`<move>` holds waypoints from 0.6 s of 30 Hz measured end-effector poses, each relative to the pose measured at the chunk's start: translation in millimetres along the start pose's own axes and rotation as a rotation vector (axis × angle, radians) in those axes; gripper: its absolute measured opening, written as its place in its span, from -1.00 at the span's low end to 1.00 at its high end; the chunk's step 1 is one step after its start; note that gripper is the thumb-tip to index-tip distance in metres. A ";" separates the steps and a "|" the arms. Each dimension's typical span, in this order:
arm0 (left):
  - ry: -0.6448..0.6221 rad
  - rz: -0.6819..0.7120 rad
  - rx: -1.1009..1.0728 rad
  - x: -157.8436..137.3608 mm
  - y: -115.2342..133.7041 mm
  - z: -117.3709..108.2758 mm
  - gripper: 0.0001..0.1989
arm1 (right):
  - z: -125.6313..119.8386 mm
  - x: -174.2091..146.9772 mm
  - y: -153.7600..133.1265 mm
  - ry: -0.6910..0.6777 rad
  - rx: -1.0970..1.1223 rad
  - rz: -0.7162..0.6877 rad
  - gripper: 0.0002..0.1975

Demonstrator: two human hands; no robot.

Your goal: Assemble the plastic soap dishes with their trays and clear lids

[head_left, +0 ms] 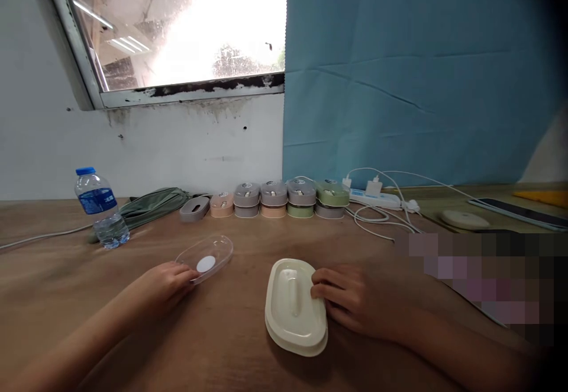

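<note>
My left hand pinches the near edge of a clear oval plastic lid, which is tilted just over the table and bears a round white sticker. To its right, a cream oval-cornered box with a raised bar in the middle of its top stands near the table's centre. The fingers of my right hand are closed on the right side of this cream box; the thumb is largely hidden. Whether the box touches the table is hard to tell.
Along the wall stand several stacked small boxes in grey, peach and green. A water bottle and a dark green bag are at the left. At the back right lie a power strip with white cables and a phone.
</note>
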State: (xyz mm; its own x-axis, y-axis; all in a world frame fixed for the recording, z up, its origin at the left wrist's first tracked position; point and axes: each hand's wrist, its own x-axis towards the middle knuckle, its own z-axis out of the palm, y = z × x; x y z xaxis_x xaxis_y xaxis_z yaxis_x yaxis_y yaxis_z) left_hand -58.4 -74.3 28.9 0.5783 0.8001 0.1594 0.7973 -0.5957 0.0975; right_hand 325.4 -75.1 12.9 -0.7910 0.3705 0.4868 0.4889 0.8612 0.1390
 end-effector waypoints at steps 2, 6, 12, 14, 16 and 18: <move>0.002 -0.098 -0.009 0.3 -15.6 0.0 -0.69 | -0.7 0.3 -0.8 -0.001 -0.005 0.003 -0.82; 0.060 -0.247 -0.037 5.3 -46.9 -2.0 -0.70 | -1.1 0.1 -1.5 0.013 0.002 0.014 -0.83; 0.056 -0.309 0.007 9.5 -70.8 -0.1 -0.67 | -0.4 -0.1 -0.9 0.004 0.009 0.018 -0.83; 0.046 -0.316 0.058 11.7 -73.9 1.3 -0.64 | -0.3 0.1 -0.8 0.002 0.009 0.019 -0.83; 0.040 -0.317 0.117 14.6 -76.1 2.6 -0.62 | -0.3 0.1 -1.0 0.002 0.010 0.023 -0.83; 0.039 -0.319 0.160 17.7 -78.0 3.7 -0.61 | -0.5 -0.1 -1.4 0.003 0.009 0.027 -0.83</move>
State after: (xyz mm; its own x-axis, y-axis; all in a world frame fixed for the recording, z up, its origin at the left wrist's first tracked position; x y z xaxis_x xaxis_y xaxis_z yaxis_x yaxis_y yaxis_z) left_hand -109.7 -13.4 20.5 0.2909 0.9390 0.1835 0.9555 -0.2949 -0.0061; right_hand 325.1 -76.5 13.1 -0.7763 0.3926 0.4931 0.5066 0.8541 0.1175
